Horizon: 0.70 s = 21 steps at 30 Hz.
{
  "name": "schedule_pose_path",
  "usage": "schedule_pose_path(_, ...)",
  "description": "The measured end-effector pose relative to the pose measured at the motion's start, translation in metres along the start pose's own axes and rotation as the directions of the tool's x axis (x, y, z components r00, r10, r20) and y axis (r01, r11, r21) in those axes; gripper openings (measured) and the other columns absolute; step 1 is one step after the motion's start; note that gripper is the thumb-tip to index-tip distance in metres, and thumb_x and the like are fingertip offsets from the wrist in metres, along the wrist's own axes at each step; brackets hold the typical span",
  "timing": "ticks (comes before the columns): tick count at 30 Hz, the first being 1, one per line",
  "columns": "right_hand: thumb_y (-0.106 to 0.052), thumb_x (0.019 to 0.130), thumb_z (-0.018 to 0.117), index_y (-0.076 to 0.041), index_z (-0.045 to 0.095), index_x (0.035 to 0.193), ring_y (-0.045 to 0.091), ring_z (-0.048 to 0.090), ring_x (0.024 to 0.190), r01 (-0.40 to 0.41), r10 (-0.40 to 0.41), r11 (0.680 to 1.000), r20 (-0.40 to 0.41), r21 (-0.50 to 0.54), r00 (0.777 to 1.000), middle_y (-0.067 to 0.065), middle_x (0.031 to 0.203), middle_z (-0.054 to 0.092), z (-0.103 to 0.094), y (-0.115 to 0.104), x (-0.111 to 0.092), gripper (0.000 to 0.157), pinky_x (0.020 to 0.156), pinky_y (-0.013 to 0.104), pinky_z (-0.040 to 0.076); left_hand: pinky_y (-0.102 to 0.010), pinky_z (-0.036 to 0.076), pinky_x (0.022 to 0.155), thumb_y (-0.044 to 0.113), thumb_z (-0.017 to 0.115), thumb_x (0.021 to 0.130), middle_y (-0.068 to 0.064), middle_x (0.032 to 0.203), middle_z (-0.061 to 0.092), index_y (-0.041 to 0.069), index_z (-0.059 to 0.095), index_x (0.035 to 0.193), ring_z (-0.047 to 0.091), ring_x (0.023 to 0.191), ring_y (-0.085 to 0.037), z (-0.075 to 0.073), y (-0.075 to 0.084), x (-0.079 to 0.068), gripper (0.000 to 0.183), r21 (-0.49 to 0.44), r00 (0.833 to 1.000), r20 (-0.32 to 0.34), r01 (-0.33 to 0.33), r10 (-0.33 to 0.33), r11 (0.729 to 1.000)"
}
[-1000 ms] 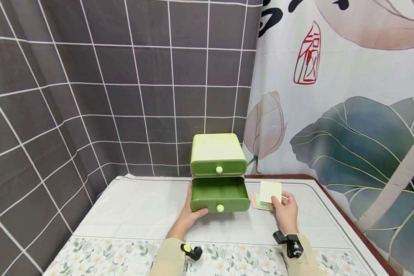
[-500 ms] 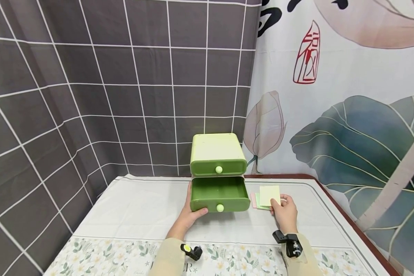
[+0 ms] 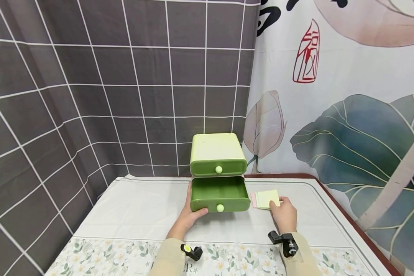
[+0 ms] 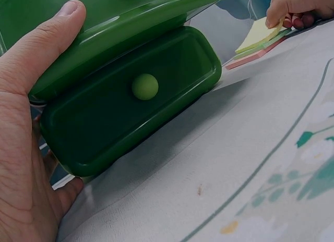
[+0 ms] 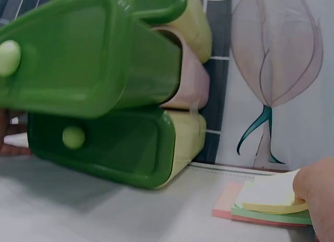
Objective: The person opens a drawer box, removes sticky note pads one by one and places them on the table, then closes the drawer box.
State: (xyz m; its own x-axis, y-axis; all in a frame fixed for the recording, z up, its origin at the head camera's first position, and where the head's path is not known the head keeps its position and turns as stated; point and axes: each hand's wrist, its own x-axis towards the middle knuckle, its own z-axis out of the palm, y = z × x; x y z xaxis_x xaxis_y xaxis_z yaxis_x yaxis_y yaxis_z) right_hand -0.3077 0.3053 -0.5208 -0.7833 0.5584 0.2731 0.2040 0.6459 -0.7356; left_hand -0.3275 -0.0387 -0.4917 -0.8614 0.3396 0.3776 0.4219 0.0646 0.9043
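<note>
A small green desktop drawer unit [image 3: 219, 147] stands on the table, its middle drawer [image 3: 220, 191] pulled out with nothing visible inside. My left hand [image 3: 188, 216] grips the unit's left side; in the left wrist view the thumb [image 4: 57, 33] lies against the pulled-out drawer and the other fingers are partly hidden beside the lower drawer [image 4: 104, 117]. To the right, my right hand [image 3: 284, 214] pinches the right edge of a yellow sticky note pad [image 3: 266, 199]. That pad lies over a green pad [image 5: 271, 214] and a pink pad [image 5: 227, 197].
A white tablecloth [image 3: 138, 207] with a floral front band covers the table. Behind hang a dark grid curtain [image 3: 124, 96] and a white curtain [image 3: 272, 69] with a lotus print. The table's brown edge [image 3: 352, 220] runs along the right.
My right hand has lowered the yellow sticky note pad from a raised, upright tilt down onto the green and pink pads. My left hand and the drawer unit have stayed in place.
</note>
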Motion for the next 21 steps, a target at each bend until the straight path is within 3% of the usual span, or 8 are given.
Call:
schedule_pose_path(5,-0.026,0.083,0.058,0.005,0.056,0.11,0.038,0.06,0.077,0.039,-0.039,0.996,-0.001,-0.079,0.999,0.021,0.086,0.065,-0.0013,-0.0025,-0.0026,0.041,0.064,0.049,0.045,-0.051,0.007,0.108,0.014,0.075,0.075,-0.005,0.153,0.002,0.027,-0.01,0.146,0.009,0.137,-0.026,-0.0001,0.0002,-0.0001,0.112,0.003,1.0,-0.002,0.004,-0.004,1.0)
schedule_pose_path(13,-0.026,0.084,0.057,0.01,0.058,0.105,0.041,0.058,0.08,0.084,-0.084,0.98,0.002,-0.178,0.996,0.027,0.089,0.059,-0.0011,-0.0044,-0.0046,0.042,0.066,0.051,0.045,-0.052,0.009,0.107,0.015,0.075,0.075,-0.009,0.153,0.001,0.022,-0.009,0.147,0.009,0.137,-0.029,-0.0004,-0.0017,0.001,0.112,0.013,1.0,-0.009,0.004,-0.004,1.0)
schedule_pose_path(21,-0.027,0.085,0.057,0.009,0.053,0.111,0.043,0.055,0.075,0.073,-0.076,0.979,-0.006,-0.19,0.997,0.03,0.097,0.047,-0.0009,-0.0057,-0.0065,0.045,0.061,0.052,0.045,-0.054,0.007,0.107,0.015,0.072,0.078,-0.009,0.153,-0.002,0.018,-0.01,0.147,0.005,0.137,-0.031,-0.001,-0.0019,0.0003,0.107,0.0,0.999,0.005,-0.041,0.041,0.999)
